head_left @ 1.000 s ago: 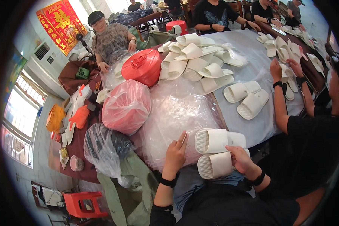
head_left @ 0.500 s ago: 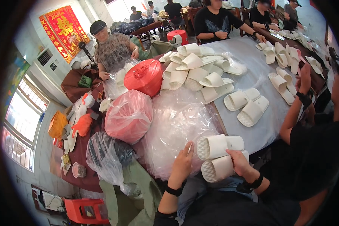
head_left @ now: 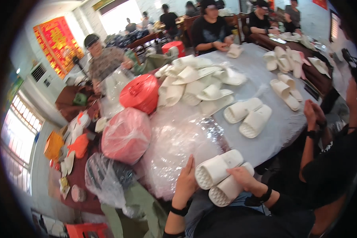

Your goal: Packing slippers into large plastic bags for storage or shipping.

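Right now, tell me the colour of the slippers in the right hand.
Off-white; the slippers in the right hand show best in the head view.

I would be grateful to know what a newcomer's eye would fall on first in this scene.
Probably the bright red roll left of the heap of white slippers, with a plastic-wrapped pinkish-red bundle just on its near side. The red-and-gold wall banner at upper left would likely catch the eye too. In the foreground, the pair of white slippers held in the right hand stands out against dark clothing.

Two held slippers (head_left: pixel 221 166), two red bundles (head_left: pixel 139 94)
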Available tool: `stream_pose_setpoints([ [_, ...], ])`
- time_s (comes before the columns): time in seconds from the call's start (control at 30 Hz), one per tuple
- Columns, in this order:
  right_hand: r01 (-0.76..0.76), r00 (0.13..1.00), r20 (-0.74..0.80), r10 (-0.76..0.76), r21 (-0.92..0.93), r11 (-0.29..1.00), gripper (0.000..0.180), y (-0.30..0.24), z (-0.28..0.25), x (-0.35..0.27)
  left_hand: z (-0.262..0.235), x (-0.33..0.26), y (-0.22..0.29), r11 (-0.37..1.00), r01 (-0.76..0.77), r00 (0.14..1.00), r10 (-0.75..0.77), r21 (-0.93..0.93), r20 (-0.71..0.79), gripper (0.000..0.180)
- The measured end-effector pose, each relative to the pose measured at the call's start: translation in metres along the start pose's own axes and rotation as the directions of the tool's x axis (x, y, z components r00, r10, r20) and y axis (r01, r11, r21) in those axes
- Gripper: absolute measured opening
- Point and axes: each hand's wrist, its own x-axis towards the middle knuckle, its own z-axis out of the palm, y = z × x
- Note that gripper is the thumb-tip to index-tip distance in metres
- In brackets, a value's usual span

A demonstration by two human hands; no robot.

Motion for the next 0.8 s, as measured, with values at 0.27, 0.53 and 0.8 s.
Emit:
stream_pose_setpoints([
  [0.27,-0.004,0.998,-0.067,0.02,0.237,0.972,0.037,-0.003,0.011,0.009,0.008,-0.006,0.0,0.998,-0.058,0.998,0.056,0.033,0.042,0.071],
  [0.53,0.004,0.996,0.064,-0.065,0.683,0.731,0.034,-0.003,0.021,0.022,0.009,-0.01,0.007,0.99,-0.116,0.99,0.108,0.085,0.087,0.063],
  [0.8,0.038,0.928,0.224,-0.297,0.737,0.674,0.033,-0.001,0.03,0.039,0.011,-0.007,0.005,0.987,-0.159,0.987,0.158,0.036,0.029,0.063],
])
